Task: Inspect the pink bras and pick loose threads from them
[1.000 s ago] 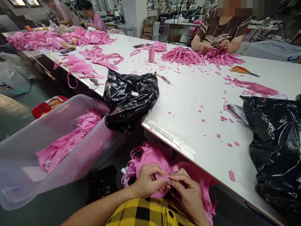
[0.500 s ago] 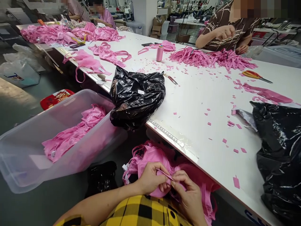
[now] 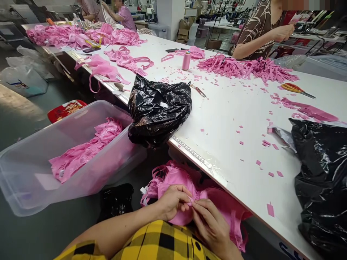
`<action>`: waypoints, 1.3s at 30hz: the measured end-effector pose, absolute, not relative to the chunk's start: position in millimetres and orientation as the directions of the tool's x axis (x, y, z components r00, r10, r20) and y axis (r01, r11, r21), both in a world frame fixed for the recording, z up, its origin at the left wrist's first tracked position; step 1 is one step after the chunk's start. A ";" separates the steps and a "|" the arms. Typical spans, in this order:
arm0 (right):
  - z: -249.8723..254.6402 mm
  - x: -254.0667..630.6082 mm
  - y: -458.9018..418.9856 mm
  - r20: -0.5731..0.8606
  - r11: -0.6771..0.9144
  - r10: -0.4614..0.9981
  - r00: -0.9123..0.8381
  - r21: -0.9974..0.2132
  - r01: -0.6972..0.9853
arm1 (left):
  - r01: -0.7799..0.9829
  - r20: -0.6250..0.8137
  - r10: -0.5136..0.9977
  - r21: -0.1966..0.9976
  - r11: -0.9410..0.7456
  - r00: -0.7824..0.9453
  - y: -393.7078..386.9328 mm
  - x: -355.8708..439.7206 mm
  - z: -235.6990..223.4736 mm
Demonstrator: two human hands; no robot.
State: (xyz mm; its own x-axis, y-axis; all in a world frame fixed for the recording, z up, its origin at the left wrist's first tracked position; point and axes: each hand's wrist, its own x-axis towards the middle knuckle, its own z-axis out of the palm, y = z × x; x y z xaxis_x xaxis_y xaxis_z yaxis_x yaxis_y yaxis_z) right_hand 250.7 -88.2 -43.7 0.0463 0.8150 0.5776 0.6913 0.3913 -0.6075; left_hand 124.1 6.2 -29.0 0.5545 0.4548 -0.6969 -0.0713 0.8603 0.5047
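Observation:
A pink bra [image 3: 179, 177] with moulded cups lies in my lap, below the table edge. My left hand [image 3: 173, 203] is closed, its thumb and fingers pinching a thin pink edge over the cup. Just to the right, my right hand [image 3: 210, 221] pinches the same edge, fingertips almost touching those of the left. The exact spot between the fingertips is hidden. Thin pink straps and a white tag [image 3: 143, 190] show at the bra's left side.
A clear plastic bin [image 3: 29, 153] with pink bras stands left. Black plastic bags [image 3: 158, 117] sit on the white table [image 3: 225, 144], along with scissors [image 3: 298, 90], a thread spool [image 3: 186, 61], pink strap bundles [image 3: 225, 66] and scraps. A co-worker [image 3: 257, 32] is across the table.
My fingertips have drawn closer together, and less of the pinched edge shows between them. My right hand has shifted slightly left. The co-worker's raised hand has moved right.

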 end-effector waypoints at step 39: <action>-34.5 253.4 -76.6 0.238 0.331 0.929 -0.285 -0.876 0.349 | 0.432 -0.641 0.194 0.679 0.594 0.742 4.2 78.5 -8.1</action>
